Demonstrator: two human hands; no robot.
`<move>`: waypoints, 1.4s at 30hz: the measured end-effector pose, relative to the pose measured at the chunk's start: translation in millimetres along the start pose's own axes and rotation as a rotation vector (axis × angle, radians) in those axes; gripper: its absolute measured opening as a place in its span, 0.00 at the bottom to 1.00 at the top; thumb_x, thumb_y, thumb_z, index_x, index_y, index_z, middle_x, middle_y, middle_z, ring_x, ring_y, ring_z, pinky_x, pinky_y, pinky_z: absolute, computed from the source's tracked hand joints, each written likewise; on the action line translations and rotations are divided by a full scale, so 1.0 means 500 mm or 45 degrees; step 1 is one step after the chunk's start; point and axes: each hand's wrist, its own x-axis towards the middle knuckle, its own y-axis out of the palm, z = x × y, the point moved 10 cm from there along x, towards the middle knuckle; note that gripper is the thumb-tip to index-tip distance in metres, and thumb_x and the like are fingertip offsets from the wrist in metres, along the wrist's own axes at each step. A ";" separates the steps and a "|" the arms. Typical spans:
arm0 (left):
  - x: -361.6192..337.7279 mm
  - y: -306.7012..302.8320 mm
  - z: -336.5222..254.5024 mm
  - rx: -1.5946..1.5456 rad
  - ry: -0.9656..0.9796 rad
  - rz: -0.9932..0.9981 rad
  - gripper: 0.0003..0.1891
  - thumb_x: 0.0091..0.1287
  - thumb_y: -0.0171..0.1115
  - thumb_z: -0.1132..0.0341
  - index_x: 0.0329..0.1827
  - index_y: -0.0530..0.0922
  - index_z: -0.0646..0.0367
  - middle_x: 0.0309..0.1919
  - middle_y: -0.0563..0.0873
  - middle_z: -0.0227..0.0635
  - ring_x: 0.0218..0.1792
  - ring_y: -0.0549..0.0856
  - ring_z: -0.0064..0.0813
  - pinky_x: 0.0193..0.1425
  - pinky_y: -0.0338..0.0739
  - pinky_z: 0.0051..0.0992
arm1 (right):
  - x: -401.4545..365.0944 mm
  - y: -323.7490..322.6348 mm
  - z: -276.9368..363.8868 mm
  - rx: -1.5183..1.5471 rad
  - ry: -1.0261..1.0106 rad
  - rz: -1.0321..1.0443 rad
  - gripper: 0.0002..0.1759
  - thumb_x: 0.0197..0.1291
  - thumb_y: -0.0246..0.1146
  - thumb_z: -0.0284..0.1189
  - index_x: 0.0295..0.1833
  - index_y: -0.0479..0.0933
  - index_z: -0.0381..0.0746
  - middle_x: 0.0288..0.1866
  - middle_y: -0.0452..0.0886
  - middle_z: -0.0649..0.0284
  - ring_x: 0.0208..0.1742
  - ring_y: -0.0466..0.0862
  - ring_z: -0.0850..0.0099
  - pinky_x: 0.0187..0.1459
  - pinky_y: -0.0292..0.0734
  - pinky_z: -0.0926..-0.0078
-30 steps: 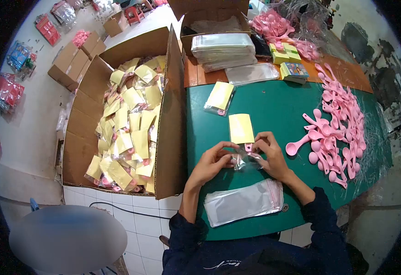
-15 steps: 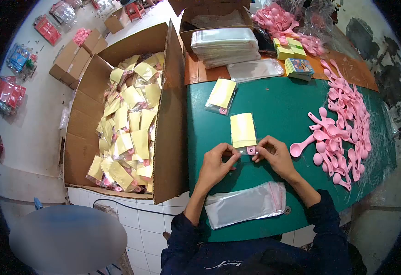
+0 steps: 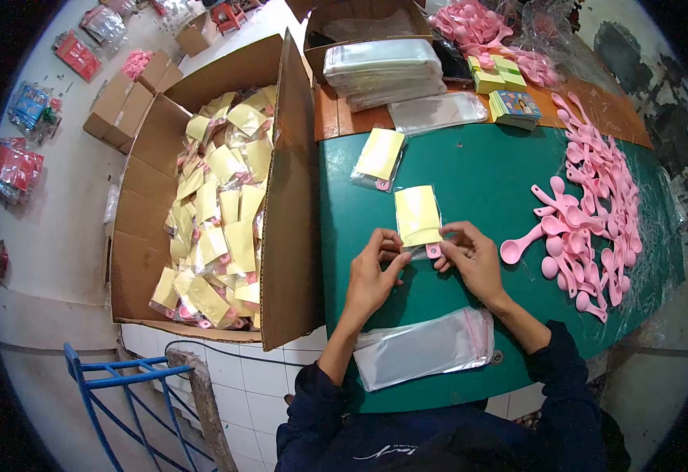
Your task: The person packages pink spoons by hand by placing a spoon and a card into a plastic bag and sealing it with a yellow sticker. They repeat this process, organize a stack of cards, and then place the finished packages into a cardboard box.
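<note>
A clear plastic bag [image 3: 418, 212] with a pale yellow card inside lies before me on the green table. The pink handle end [image 3: 433, 250] of an item shows at its lower edge, below the card. My left hand [image 3: 374, 275] is closed on the bag's lower left side, thumb and fingers together. At the lower right side, beside the pink handle, my right hand [image 3: 471, 258] pinches the bag. Closer to me lies a stack of flat clear bags [image 3: 422, 346]. Another packed bag with a yellow card [image 3: 380, 153] rests farther back.
Pink spoons [image 3: 572, 228] are heaped on the right. A large cardboard box [image 3: 293, 220] of packed bags stands on the left. Clear bag stacks [image 3: 383, 67] and printed card stacks [image 3: 514, 106] sit at the back. A blue metal frame [image 3: 123, 366] stands lower left.
Both hands have shifted slightly upward along the bag's sides, and their fingers sit nearer the card's lower edge. A blurred shape at lower left is gone, leaving the blue frame visible.
</note>
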 end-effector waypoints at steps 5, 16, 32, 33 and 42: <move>0.004 0.004 -0.012 0.049 0.106 0.023 0.20 0.62 0.61 0.70 0.58 0.72 0.56 0.46 0.81 0.34 0.36 0.82 0.20 0.28 0.77 0.18 | -0.001 -0.015 0.016 -0.150 -0.041 0.027 0.16 0.61 0.57 0.23 0.55 0.71 0.33 0.35 0.79 0.59 0.29 0.82 0.76 0.28 0.77 0.81; -0.045 0.092 -0.114 0.639 0.513 0.464 0.15 0.55 0.67 0.58 0.37 0.77 0.59 0.34 0.79 0.42 0.36 0.80 0.42 0.41 0.75 0.36 | -0.041 -0.257 0.132 -1.735 -0.437 -0.036 0.13 0.45 0.61 0.20 0.39 0.74 0.39 0.40 0.76 0.59 0.48 0.73 0.60 0.44 0.65 0.63; -0.087 0.136 -0.086 0.372 0.280 0.674 0.09 0.57 0.65 0.64 0.35 0.81 0.60 0.28 0.86 0.37 0.32 0.86 0.35 0.36 0.78 0.29 | -0.045 -0.184 0.186 -0.810 -0.359 0.146 0.12 0.55 0.61 0.22 0.47 0.74 0.36 0.37 0.75 0.63 0.39 0.76 0.72 0.41 0.71 0.76; -0.088 0.136 -0.088 0.389 0.295 0.680 0.08 0.58 0.65 0.64 0.35 0.81 0.60 0.30 0.86 0.38 0.34 0.86 0.34 0.37 0.78 0.28 | -0.047 -0.177 0.179 -0.650 -0.278 0.166 0.12 0.56 0.60 0.22 0.47 0.74 0.35 0.37 0.75 0.64 0.38 0.76 0.75 0.41 0.71 0.78; -0.083 0.126 -0.097 0.249 0.425 0.623 0.07 0.60 0.62 0.67 0.35 0.81 0.63 0.33 0.85 0.38 0.32 0.85 0.31 0.38 0.78 0.26 | -0.067 -0.084 0.160 -0.645 -0.168 0.371 0.09 0.56 0.59 0.21 0.44 0.75 0.33 0.35 0.77 0.65 0.37 0.78 0.79 0.40 0.74 0.81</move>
